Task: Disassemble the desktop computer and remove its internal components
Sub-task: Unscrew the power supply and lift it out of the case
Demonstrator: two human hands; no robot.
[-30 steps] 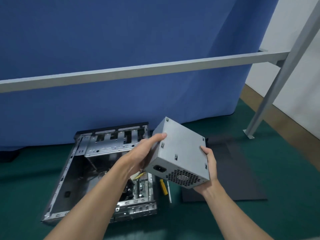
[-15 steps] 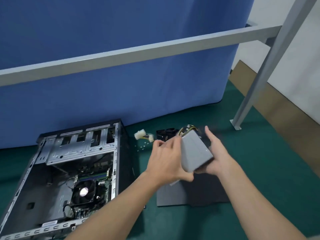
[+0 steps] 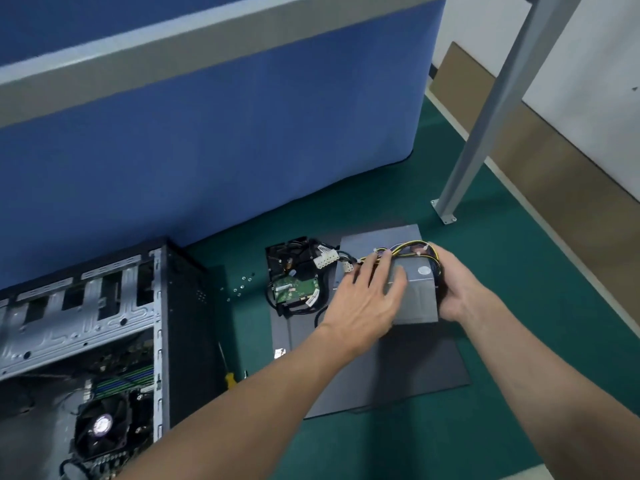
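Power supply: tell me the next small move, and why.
Probably let go and draw both hands back. The power supply appears to rest on the gray panel beside the hard drive, out of the case; the right hand grips its side and the left hand lies open on it.

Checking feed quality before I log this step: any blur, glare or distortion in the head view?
Head view: left hand is motion-smeared at the fingers; PSU and right hand are slightly soft. Wide-angle lens bows the grey beam. Light is even, shadows soft; only glare is a bright spot on the CPU fan.
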